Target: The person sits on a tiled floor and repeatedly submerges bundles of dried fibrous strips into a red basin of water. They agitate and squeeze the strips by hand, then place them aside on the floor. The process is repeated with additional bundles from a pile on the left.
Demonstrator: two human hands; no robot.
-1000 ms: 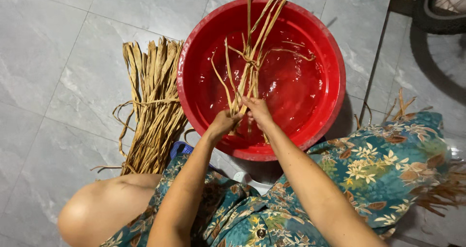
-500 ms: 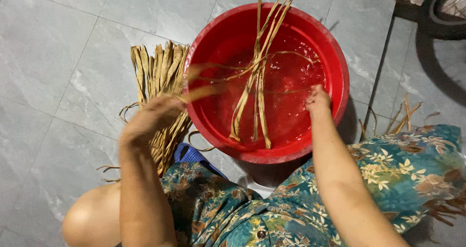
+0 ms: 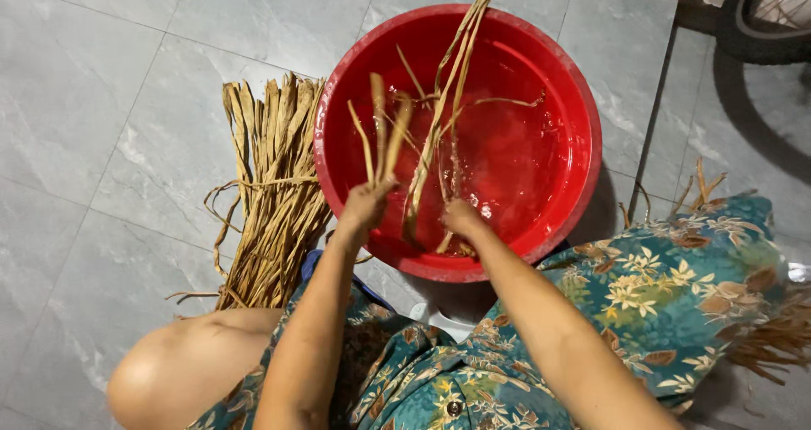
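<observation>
Left hand has come back from the dry leaf bundle, fist closed around 2 strips over the red basin; right hand clasps wet strips

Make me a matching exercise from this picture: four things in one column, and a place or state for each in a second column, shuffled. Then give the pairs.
1. left hand
2. right hand
3. tied bundle
4. red basin

A. lies dry on the floor tiles
B. grips a few strips above the water
C. holds water
D. low inside the basin at the near rim, among wet strips

Pairs: 1-B, 2-D, 3-A, 4-C
</observation>
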